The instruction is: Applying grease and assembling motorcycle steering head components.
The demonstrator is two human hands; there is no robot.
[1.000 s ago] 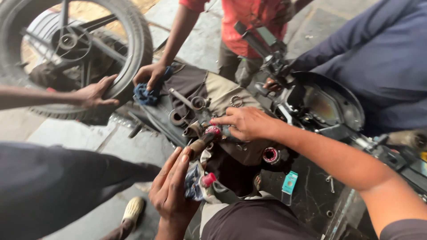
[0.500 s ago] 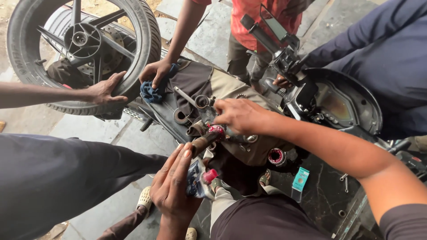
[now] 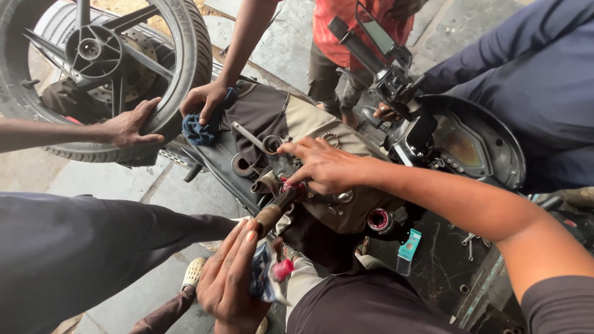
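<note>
My right hand (image 3: 325, 167) reaches in from the right over a stripped motorcycle frame (image 3: 346, 207). Its fingertips pinch a small red part (image 3: 291, 185) at the top end of a brown metal tube (image 3: 272, 210). My left hand (image 3: 232, 281) is low in the middle, just below the tube's lower end. It holds a blue and white pouch (image 3: 263, 278) with a pink cap (image 3: 283, 269). Metal rings and a spanner (image 3: 253, 139) lie on the frame just left of my right hand.
Another person's hand (image 3: 130, 124) steadies a black wheel (image 3: 179, 55) at the upper left. A second person's hand (image 3: 207, 102) presses a blue cloth (image 3: 199, 130) onto the frame. A round black headlight shell (image 3: 495, 148) and handlebar parts (image 3: 383, 55) are at the right, beside a person in dark blue.
The view has shifted slightly. My right hand stays on the red part and my left hand keeps the pouch under the tube. The other people's hands hold their places.
</note>
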